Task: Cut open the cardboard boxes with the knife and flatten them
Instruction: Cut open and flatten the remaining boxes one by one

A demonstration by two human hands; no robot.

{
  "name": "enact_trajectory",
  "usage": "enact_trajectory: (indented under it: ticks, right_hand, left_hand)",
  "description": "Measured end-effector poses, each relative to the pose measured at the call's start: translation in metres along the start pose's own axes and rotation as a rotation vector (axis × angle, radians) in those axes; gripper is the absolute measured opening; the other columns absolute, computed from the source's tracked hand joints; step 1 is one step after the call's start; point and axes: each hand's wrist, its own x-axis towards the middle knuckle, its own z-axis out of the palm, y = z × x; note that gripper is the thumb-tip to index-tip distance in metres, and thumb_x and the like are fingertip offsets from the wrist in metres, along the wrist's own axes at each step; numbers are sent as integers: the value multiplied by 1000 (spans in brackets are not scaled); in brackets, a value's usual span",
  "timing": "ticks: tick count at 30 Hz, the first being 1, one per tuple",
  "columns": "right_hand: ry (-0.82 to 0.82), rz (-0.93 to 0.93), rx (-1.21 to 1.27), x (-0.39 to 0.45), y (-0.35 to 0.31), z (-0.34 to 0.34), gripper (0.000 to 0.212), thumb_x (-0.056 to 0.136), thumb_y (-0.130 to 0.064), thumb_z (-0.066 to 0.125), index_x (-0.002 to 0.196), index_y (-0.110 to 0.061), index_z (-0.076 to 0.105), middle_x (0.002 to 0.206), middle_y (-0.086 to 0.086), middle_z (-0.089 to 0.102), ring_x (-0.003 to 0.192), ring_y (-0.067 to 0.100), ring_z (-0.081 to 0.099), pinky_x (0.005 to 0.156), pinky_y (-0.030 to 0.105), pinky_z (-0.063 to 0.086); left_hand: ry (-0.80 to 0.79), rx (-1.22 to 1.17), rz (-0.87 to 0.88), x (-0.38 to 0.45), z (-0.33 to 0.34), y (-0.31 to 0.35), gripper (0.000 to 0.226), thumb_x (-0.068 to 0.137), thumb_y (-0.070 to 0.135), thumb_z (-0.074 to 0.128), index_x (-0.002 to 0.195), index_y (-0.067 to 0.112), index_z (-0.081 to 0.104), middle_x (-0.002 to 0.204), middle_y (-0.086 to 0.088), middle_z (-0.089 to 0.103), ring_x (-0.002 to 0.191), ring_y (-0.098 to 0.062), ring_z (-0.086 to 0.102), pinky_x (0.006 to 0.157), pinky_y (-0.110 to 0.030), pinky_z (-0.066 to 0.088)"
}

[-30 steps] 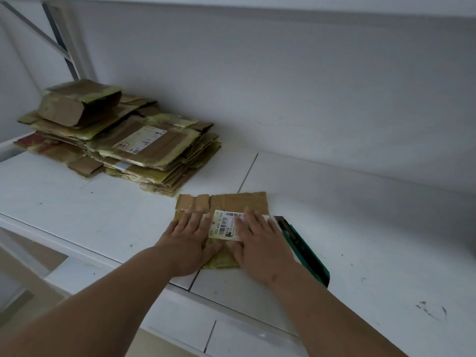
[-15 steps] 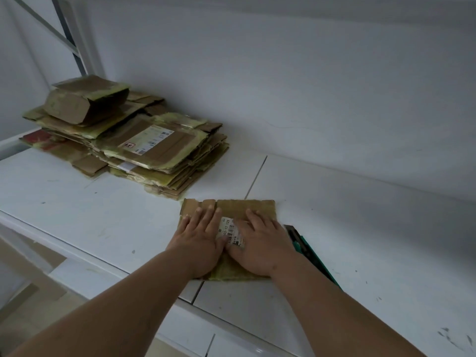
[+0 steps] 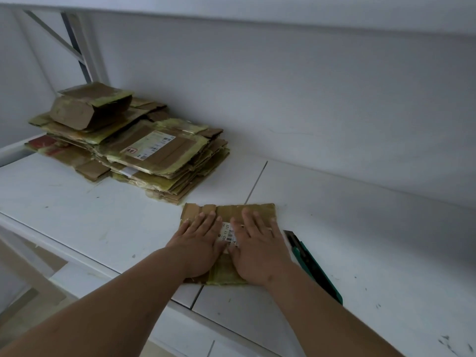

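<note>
A small flattened cardboard box point(image 3: 229, 211) with a white barcode label lies on the white shelf point(image 3: 103, 217) near its front edge. My left hand point(image 3: 198, 240) and my right hand point(image 3: 257, 246) press flat on it side by side, fingers straight and pointing away from me. The label shows in the gap between the hands. A green utility knife point(image 3: 314, 266) lies on the shelf just right of my right wrist, its black tip pointing away; nobody holds it.
A pile of flattened cardboard boxes point(image 3: 154, 155) sits at the back left, with one half-folded box point(image 3: 87, 106) on top. A white wall runs behind the shelf. A metal upright and brace point(image 3: 77, 52) stand in the far left corner.
Both hands have slid slightly closer together over the label while still pressing the box flat. The view has shifted a little; the knife and pile have not moved.
</note>
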Motion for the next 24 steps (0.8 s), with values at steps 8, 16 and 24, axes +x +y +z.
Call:
enact_trajectory:
  ticks: [8,16,24]
  right_hand:
    - [-30,-44,143,-7,0,0,103,65,-76,-18,158,-32,-4,164,-5,-18,149,14,-22,121,47,-14]
    - [-12,-63,52,-19,-3,5,78,92,-72,-2,158,-30,-2,165,-2,-16,150,18,-21,120,50,-15]
    - [-133,-40,93,-16,4,0,67,101,-56,21,157,-33,-9,162,-6,-25,148,15,-27,118,51,-19]
  left_hand:
    - [179,-47,-54,-13,13,8,77,85,60,-15,155,26,-11,161,10,-18,146,-7,-20,121,-38,-8]
    - [32,-63,-18,-21,10,6,66,99,55,5,154,24,-16,161,8,-19,143,-4,-24,121,-40,-9]
    - [222,-391,-366,-22,5,-13,76,97,43,42,156,21,0,165,0,0,151,-24,-5,122,-46,9]
